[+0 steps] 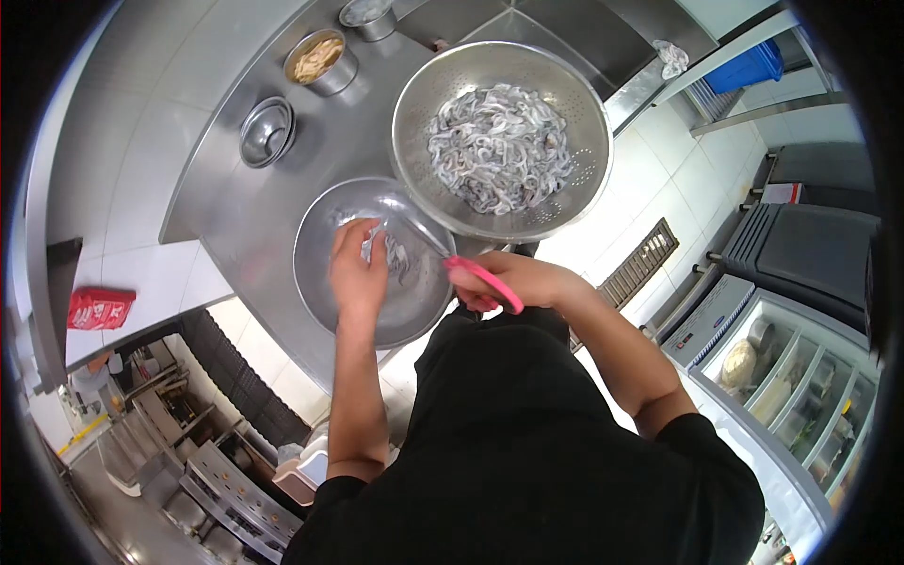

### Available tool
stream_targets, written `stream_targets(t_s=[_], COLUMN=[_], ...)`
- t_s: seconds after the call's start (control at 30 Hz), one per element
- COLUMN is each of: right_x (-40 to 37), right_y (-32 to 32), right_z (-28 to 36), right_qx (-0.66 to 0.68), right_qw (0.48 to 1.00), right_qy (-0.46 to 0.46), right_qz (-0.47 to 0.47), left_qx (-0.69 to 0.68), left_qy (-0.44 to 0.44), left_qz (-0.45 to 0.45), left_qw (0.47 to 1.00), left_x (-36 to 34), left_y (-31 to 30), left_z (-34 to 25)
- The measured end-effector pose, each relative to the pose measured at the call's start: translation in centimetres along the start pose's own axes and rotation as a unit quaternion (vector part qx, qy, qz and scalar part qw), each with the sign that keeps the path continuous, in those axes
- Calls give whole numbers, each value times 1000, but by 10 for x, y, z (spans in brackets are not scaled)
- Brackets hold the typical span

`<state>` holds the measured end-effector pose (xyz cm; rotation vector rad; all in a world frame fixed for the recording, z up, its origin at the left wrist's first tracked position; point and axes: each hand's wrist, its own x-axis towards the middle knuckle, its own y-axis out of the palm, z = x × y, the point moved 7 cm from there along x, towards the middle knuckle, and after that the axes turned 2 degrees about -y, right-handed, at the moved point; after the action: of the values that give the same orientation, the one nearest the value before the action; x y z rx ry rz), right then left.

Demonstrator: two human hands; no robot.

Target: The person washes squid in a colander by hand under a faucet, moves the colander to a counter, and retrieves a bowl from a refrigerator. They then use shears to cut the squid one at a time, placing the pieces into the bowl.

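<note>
My left hand [358, 273] is over a wide steel bowl [320, 282], its fingers curled round a pale grey piece of squid [371, 241]. A few more grey-white squid strands [400, 256] lie in the bowl beside those fingers. My right hand [513, 275], at the bowl's right rim, is wrapped round the pink handles of a pair of scissors [488, 282]. The metal blades point up and left over the bowl. Just beyond, a large perforated colander [586, 174] holds a heap of similar glistening grey-white strands [499, 146].
Small nested steel bowls [266, 132], a steel pot with light-brown pieces [320, 61] and another steel container [369, 17] stand on the steel counter [353, 132]. A red packet [100, 308] is at left. A glass-topped refrigerated case [791, 386] stands at right, near a floor drain grate [638, 262].
</note>
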<state>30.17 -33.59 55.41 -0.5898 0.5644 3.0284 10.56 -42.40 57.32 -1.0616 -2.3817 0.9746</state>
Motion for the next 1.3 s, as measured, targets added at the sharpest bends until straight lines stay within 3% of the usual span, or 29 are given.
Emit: stream_targets(t_s=[0.03, 0.23, 0.37, 0.53, 0.67, 0.73, 0.97, 1.1, 1.3], right_x=[-14, -93, -134, -151, -153, -153, -146, -134, -95], right_y=[-11, -94, -138, -168, -175, -175, -168, -155, -118], right_z=[3, 3, 5, -5, -6, -9, -10, -8, -6], right_qx=[24, -7, -13, 29, 26, 35, 32, 34, 47], right_qw=[999, 982, 952, 945, 948, 948, 947, 951, 964], right_qy=[-16, -14, 6, -17, -15, -12, -15, -20, -58], right_qz=[-22, -187, -306, -325, -316, -316, -320, -307, -255], left_qx=[-23, -44, 24, 150, 247, 288, 33, 26, -151], left_qy=[-7, 155, 169, 287, 241, 204, 88, 50, -10], left_qz=[8, 98, 147, 165, 204, 208, 215, 212, 239], left_qw=[1000, 982, 974, 932, 916, 912, 972, 976, 959], left_x=[10, 84, 134, 164, 177, 183, 204, 197, 191], left_y=[8, 96, 175, 256, 293, 296, 225, 171, 136], left_z=[-15, -92, -108, -123, -110, -105, -87, -101, -83])
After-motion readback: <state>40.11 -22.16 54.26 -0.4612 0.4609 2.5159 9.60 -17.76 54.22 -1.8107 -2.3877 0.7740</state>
